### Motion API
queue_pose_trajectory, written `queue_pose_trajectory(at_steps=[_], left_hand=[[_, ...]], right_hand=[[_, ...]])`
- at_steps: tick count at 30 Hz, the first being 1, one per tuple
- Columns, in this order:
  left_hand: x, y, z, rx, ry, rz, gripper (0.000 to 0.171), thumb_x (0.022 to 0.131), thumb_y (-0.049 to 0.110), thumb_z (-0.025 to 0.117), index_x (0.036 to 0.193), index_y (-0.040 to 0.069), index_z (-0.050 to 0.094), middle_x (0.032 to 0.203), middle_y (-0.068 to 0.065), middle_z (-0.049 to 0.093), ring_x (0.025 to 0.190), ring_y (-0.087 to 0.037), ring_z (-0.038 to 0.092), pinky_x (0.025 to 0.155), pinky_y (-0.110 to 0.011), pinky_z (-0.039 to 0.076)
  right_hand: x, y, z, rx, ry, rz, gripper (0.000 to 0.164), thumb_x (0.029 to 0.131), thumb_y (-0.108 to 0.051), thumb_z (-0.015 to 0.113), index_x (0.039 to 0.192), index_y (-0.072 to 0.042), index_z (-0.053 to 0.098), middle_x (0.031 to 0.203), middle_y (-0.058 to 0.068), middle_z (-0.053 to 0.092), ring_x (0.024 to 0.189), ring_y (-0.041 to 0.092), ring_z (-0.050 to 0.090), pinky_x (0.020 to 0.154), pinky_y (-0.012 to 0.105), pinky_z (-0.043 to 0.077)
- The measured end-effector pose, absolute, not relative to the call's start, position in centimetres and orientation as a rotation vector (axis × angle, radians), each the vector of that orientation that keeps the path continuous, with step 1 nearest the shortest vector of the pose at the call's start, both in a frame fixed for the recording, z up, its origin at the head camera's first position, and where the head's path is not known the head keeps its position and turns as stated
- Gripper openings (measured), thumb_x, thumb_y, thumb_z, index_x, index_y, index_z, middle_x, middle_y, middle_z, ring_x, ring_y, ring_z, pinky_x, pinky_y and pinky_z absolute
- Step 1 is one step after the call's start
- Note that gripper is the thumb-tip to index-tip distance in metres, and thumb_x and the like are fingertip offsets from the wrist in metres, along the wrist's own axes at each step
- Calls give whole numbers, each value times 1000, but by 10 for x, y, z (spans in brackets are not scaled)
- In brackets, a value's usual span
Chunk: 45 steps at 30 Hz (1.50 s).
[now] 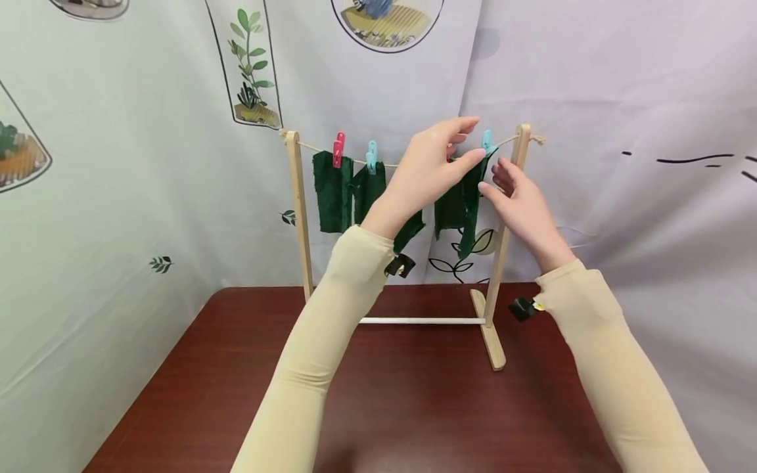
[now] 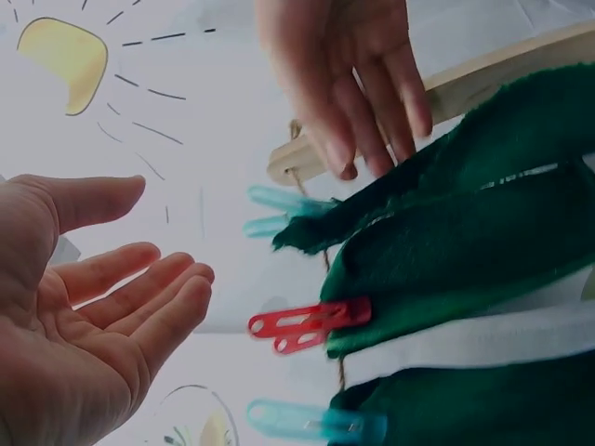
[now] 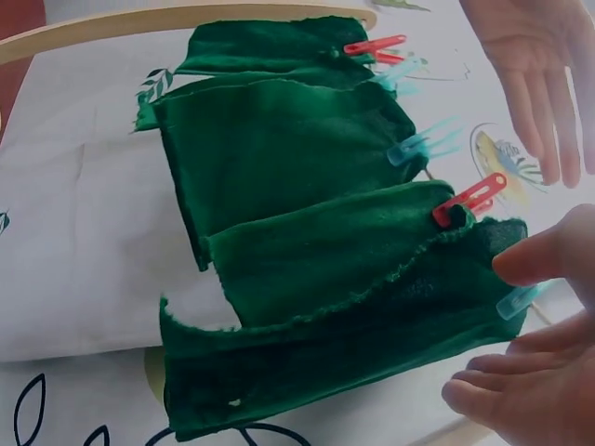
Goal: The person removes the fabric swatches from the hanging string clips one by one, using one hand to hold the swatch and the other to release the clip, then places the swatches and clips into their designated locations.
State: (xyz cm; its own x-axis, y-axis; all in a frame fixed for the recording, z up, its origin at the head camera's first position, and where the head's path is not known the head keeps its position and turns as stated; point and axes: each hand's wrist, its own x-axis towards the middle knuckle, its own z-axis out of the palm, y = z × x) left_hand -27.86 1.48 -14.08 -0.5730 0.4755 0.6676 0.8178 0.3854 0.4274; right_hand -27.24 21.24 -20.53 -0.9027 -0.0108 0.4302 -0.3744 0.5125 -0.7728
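Observation:
Several dark green cloth pieces hang from a string, held by red and light blue clothespins. My left hand (image 1: 434,164) is raised in front of the string, thumb and fingers apart, holding nothing. The left wrist view shows its palm facing the red clothespin (image 2: 307,325), with a gap between. My right hand (image 1: 523,203) is beside the rightmost cloth (image 1: 472,203), which hangs from a blue clothespin (image 1: 486,140). In the right wrist view its thumb and fingers spread around that cloth's top corner, near the blue clothespin (image 3: 516,300), without gripping it.
A wooden stand carries the string between its left post (image 1: 300,217) and right post (image 1: 503,243). A white bar (image 1: 422,321) joins the posts low down. The stand's foot (image 1: 489,332) rests on a dark red table (image 1: 408,407). A printed white curtain (image 1: 148,164) hangs behind.

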Motion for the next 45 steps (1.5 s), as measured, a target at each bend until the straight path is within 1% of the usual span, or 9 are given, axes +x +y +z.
queue_pose_trajectory(at_steps=[5,11,17,25,32,36,38,41,45], left_hand=[[-285,30,-149,-1048,-2279,-1042,52,100,24,65,148,7,50,146,-6,54,128,-13,56,100,-16,44],[-290,41,-158,-981,-2358,-941,52,103,25,60,151,9,47,147,-5,53,131,-14,53,102,-21,43],[-294,46,-159,-919,-2383,-860,52,104,26,58,151,9,46,148,-6,52,133,-15,49,106,-23,40],[-299,54,-155,-924,-2358,-900,54,104,25,58,153,10,43,147,-6,53,133,-12,50,104,-20,41],[-306,59,-146,-905,-2373,-911,48,105,25,57,149,8,49,144,-5,56,129,-9,54,101,-16,42],[-308,59,-144,-897,-2357,-932,46,105,27,55,147,8,51,142,-6,57,127,-10,55,100,-17,43],[-308,59,-145,-898,-2343,-936,45,105,27,55,146,7,51,140,-7,59,125,-11,56,99,-18,44],[-309,60,-146,-901,-2319,-937,43,106,25,54,145,6,53,135,-8,61,119,-13,59,96,-18,46],[-310,60,-149,-907,-2292,-927,41,107,23,51,143,5,54,125,-7,64,107,-14,61,88,-18,48]], right_hand=[[-282,207,-203,303,-2411,1400,73,104,-31,55,161,-4,18,162,19,28,148,31,30,118,45,28],[-289,199,-203,257,-2458,1409,68,106,-32,46,161,-5,16,162,16,28,149,28,29,118,44,29],[-295,194,-198,244,-2501,1430,67,107,-29,37,162,-8,5,165,12,21,151,25,23,119,44,26],[-292,194,-200,277,-2472,1430,62,106,-22,35,161,-5,12,159,18,31,147,30,31,116,47,30],[-288,193,-197,223,-2388,1364,59,106,-19,40,159,-3,22,146,22,46,132,33,48,108,45,39],[-289,194,-196,169,-2332,1369,55,106,-24,46,154,-1,33,138,21,54,121,28,56,98,37,46],[-289,195,-197,140,-2295,1388,54,105,-28,50,151,-2,40,131,18,59,110,22,60,90,31,48],[-288,196,-198,112,-2237,1412,52,103,-33,54,146,-3,49,114,10,66,93,12,60,79,23,47],[-289,198,-200,127,-2163,1482,49,102,-33,58,138,0,55,98,-1,68,81,4,59,79,19,52]])
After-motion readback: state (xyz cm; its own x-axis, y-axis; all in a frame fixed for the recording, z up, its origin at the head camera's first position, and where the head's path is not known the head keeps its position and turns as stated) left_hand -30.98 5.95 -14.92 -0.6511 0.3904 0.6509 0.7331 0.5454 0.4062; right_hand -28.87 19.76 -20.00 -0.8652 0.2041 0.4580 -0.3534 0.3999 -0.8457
